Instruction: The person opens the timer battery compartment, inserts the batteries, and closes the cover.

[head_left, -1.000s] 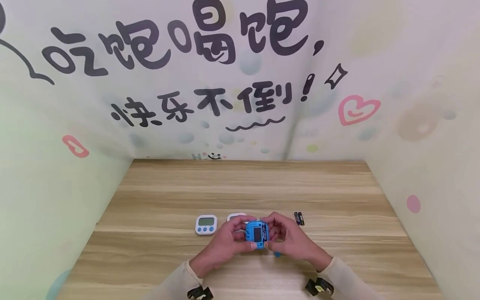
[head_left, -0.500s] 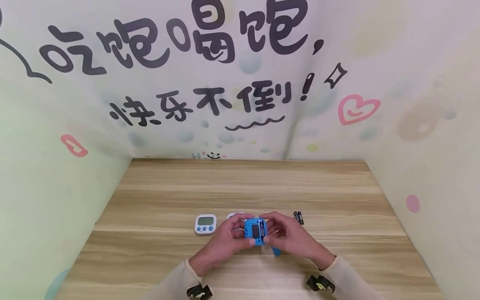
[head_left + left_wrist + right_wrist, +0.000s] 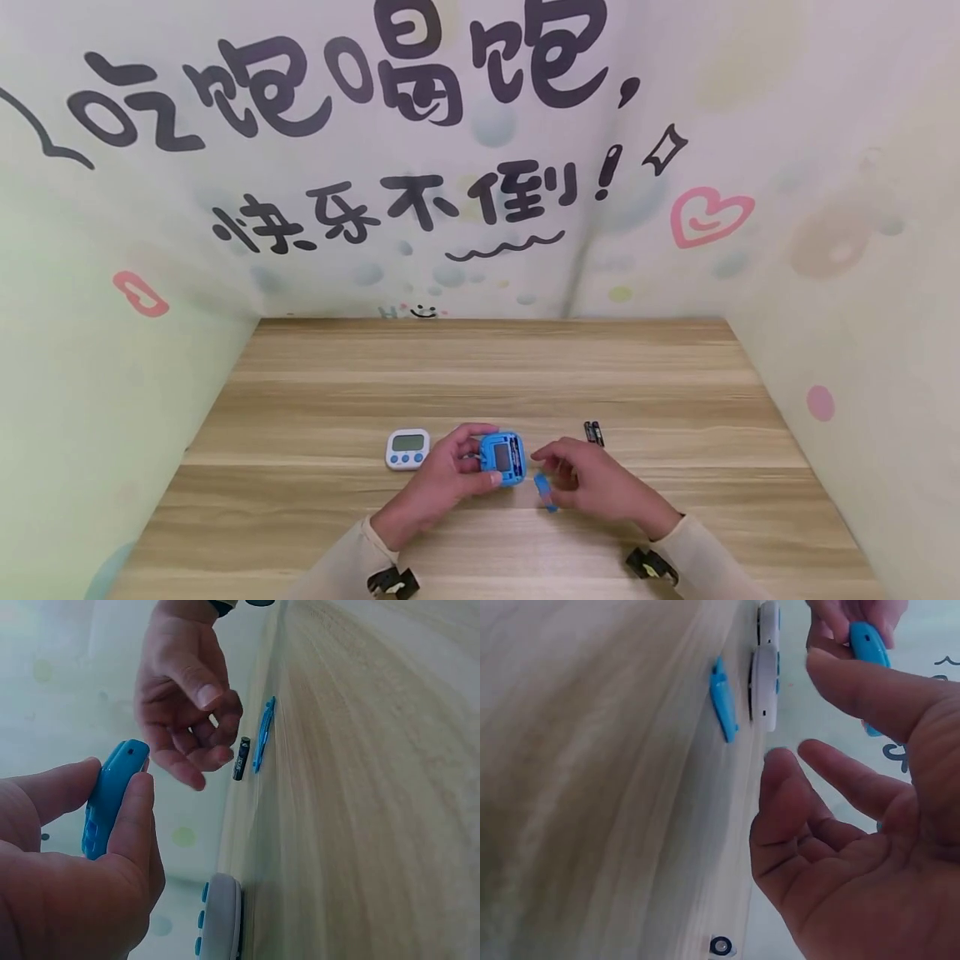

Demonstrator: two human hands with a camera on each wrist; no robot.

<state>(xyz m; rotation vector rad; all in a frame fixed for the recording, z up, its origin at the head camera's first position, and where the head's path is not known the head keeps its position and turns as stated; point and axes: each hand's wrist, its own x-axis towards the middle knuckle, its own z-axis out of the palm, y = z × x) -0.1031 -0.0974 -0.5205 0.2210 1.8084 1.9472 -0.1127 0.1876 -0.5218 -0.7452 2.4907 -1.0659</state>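
Note:
My left hand [image 3: 442,471] pinches a blue digital timer [image 3: 504,459] between thumb and fingers, its back facing up and the battery compartment uncovered. Dark batteries show in the slot along its right side. Apart from the timer, my right hand [image 3: 603,485] hovers with loosely bent fingers and holds nothing. Below those fingers lies the blue battery cover [image 3: 543,492], partly overlapped by the hand in the head view; the right wrist view shows the cover [image 3: 723,701] on the table.
A white timer [image 3: 408,450] with blue buttons lies left of my left hand. A second white timer [image 3: 764,690] shows in the right wrist view, hidden by my left hand in the head view. Loose batteries [image 3: 594,433] lie behind my right hand on the wooden table [image 3: 480,375].
My right hand has let go of the blue timer and moved to the right, over the battery cover. My left hand has shifted slightly left with the timer.

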